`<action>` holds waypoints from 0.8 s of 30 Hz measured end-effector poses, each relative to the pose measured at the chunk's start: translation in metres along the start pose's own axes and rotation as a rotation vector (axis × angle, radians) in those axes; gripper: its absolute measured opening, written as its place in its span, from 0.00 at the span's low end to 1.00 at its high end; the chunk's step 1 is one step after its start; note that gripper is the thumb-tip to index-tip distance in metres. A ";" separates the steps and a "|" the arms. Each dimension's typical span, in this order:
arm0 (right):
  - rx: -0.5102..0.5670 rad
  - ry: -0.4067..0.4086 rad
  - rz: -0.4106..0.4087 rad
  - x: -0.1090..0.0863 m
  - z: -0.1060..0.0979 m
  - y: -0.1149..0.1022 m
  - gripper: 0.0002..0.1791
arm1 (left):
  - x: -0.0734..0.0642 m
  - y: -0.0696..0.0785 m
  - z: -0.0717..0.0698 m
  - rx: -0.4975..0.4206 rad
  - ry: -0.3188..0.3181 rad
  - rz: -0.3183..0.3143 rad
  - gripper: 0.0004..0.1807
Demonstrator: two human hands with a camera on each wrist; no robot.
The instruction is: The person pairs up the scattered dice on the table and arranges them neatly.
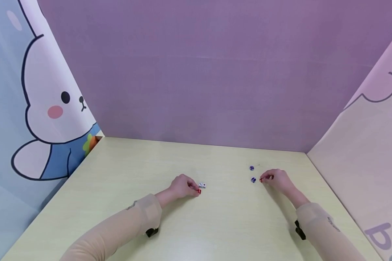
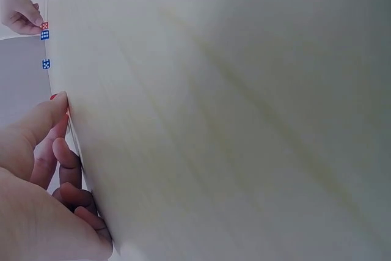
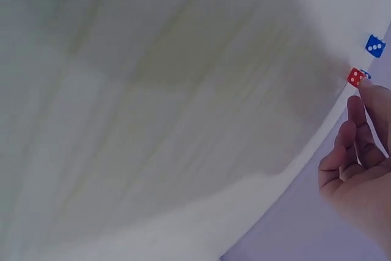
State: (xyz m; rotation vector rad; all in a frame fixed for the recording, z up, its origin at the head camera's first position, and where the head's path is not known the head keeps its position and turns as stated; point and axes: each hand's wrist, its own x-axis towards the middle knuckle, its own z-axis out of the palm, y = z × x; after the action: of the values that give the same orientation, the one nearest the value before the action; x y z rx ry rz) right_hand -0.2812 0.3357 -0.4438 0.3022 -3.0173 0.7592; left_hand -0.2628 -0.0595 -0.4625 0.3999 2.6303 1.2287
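Left hand (image 1: 184, 186) reaches rightward over pale wood-toned table (image 1: 143, 163), fingers clamped on red cubic die (image 1: 199, 191) mid-surface. Right hand (image 1: 278, 180) angles leftward, fingers pinching second red cubic die (image 1: 261, 180), nearer table's far right corner.

Wears long beige sleeves (image 1: 117, 228), ending at wide cuffs (image 1: 152, 210) behind the fingers (image 3: 333, 160). Shows dark lettering (image 1: 131, 205), too small to read, farther back from the fingers. Carries a black wrist camera (image 1: 151, 232) at each cuff, on the underside.
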 end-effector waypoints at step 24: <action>0.083 -0.044 -0.127 -0.019 0.028 -0.052 0.04 | -0.007 0.007 -0.005 -0.014 -0.003 0.015 0.07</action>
State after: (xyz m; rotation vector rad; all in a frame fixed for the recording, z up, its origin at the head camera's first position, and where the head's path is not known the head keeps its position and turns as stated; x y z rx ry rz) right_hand -0.2515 0.2810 -0.4454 0.5137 -2.9763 0.8797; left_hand -0.2571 -0.0608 -0.4531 0.4187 2.6195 1.2497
